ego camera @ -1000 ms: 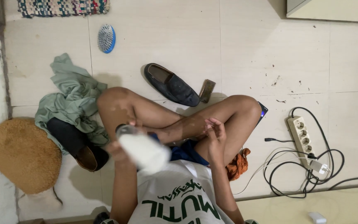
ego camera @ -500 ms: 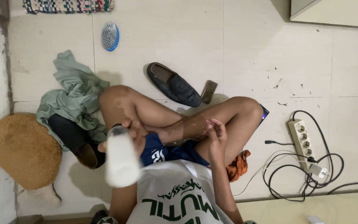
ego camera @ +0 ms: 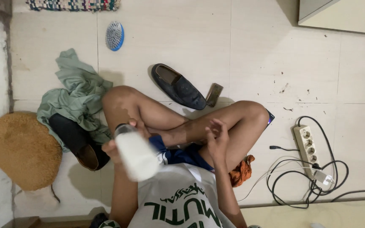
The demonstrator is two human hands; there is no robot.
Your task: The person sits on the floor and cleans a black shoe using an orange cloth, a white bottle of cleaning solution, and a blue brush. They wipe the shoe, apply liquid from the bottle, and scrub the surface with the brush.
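Dark shoe [ego camera: 178,87], blue brush [ego camera: 115,36], green cloth [ego camera: 77,95], power strip [ego camera: 306,146]

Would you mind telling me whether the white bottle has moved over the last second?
Yes. The white bottle has shifted left, off the blue shorts.

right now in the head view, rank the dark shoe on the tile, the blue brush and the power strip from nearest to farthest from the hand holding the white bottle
The left hand holds the white bottle.
1. Dark shoe: on the tile just beyond the knees.
2. Blue brush: farther up the floor, near the patterned mat.
3. Power strip: far across on the other side, past the right hand.
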